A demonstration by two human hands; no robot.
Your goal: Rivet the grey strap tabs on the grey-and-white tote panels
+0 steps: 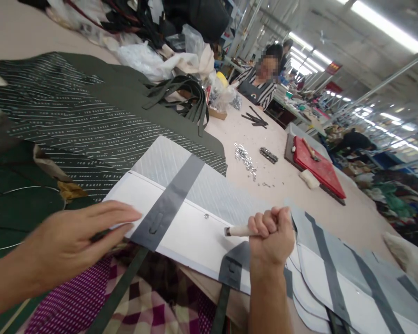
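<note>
My left hand point(73, 241) lies flat with fingers stretched out on the near left corner of a white-grey fabric panel point(191, 204) crossed by a dark grey strap point(170, 199). A thin dark object shows under its fingers. My right hand point(271, 236) is a closed fist around a pale tool handle point(238, 230), whose tip points left over the panel. A small metal stud point(206, 216) sits on the panel just left of the tip.
Dark green printed fabric point(73, 120) covers the table's left. Loose metal studs point(245, 160), a red board point(320, 169) and stacked grey panels point(351, 283) lie to the right. A seated person point(259, 83) works at the far end, behind straps and plastic bags.
</note>
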